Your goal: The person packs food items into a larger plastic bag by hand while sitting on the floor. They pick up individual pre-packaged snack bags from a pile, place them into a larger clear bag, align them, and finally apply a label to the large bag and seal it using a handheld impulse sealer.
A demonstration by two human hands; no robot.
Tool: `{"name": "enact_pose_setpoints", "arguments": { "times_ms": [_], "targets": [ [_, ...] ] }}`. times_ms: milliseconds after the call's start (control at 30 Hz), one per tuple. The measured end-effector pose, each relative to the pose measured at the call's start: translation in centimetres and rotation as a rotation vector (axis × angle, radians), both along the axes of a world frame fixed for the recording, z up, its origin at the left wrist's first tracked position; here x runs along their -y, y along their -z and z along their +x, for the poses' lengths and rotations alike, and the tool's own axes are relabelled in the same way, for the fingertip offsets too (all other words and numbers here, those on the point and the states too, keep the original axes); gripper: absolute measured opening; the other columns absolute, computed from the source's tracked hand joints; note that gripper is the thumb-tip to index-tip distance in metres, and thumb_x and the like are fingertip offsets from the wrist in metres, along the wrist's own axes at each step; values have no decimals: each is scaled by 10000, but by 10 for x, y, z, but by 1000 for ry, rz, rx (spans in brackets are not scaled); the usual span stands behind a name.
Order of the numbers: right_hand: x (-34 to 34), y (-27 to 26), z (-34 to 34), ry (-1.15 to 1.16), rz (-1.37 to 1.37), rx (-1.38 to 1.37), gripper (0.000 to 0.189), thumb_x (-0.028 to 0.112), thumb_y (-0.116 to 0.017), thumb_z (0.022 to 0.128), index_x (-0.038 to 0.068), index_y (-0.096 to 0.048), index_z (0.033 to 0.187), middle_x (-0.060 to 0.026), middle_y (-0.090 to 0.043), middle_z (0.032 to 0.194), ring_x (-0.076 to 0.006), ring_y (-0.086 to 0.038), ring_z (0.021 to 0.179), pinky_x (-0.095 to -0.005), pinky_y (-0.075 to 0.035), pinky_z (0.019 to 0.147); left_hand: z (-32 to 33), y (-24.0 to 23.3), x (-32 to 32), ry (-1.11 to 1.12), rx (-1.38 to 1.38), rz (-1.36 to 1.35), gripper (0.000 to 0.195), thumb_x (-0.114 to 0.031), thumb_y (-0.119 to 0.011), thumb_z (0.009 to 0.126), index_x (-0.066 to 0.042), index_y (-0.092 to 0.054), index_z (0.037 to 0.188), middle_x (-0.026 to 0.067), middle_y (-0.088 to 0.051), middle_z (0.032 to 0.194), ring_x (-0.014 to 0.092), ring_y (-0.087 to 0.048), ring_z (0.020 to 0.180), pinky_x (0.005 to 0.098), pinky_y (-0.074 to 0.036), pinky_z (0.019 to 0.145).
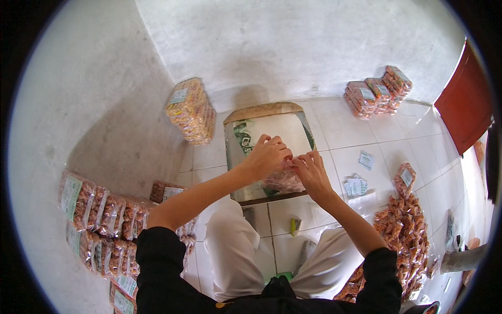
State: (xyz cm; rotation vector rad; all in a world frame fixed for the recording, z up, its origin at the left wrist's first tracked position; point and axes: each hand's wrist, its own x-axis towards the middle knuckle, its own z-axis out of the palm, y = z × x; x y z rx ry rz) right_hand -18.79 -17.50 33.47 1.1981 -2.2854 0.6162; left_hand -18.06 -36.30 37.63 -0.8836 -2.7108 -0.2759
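Note:
A clear plastic bag of reddish-brown pieces (280,182) rests on the near right part of a low wooden table (266,110). My left hand (270,152) pinches the bag's gathered top from the left. From the right, the fingers of my right hand (311,172) hold the same gathered plastic, close to the left fingertips. The table top has a pale sheet with green print on it. What exactly lies between the fingertips is partly hidden by the fingers.
Packed bags (106,212) are stacked at my left, with a yellowish stack (192,110) by the wall. More packs (376,94) stand at the back right. Printed labels (356,185), a heap of small packets (406,231) and a yellow-green object (295,227) lie on the tiles.

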Motion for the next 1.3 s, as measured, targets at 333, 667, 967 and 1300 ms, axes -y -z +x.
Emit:
{"name": "enact_pose_setpoints", "arguments": {
  "times_ms": [333,667,967,1300],
  "targets": [
    [0,3,-6,-37,7,-131,292,32,-592,683,-21,-531,963,-128,-502,912,-278,-477,886,-376,-423,768,3,21,4,102,-390,-130,210,-241,-666,666,-119,-620,832,-26,-572,783,145,-514,880,325,-380,788],
    [3,6,-17,-81,-7,-153,274,24,-558,667,-19,-546,937,-112,-466,828,-259,-458,821,-356,-406,746,-2,39,10,91,-440,-143,199,-187,-620,729,-78,-569,888,12,-543,833,180,-496,860,306,-364,747],
    [2,3,-23,-33,-57,18,159,55,-584,711,60,-589,869,-70,-493,808,-256,-451,843,-380,-368,750,7,40,2,-98,8,247,191,-212,-616,773,-107,-587,929,26,-580,904,225,-508,885,361,-348,784],
    [0,-12,-7,-67,61,-74,137,117,-629,690,83,-603,820,-38,-559,835,-244,-453,888,-413,-322,852,22,41,-5,-192,84,172,157,-215,-587,808,-117,-590,931,23,-592,930,229,-518,904,376,-330,798]
  ]
}}
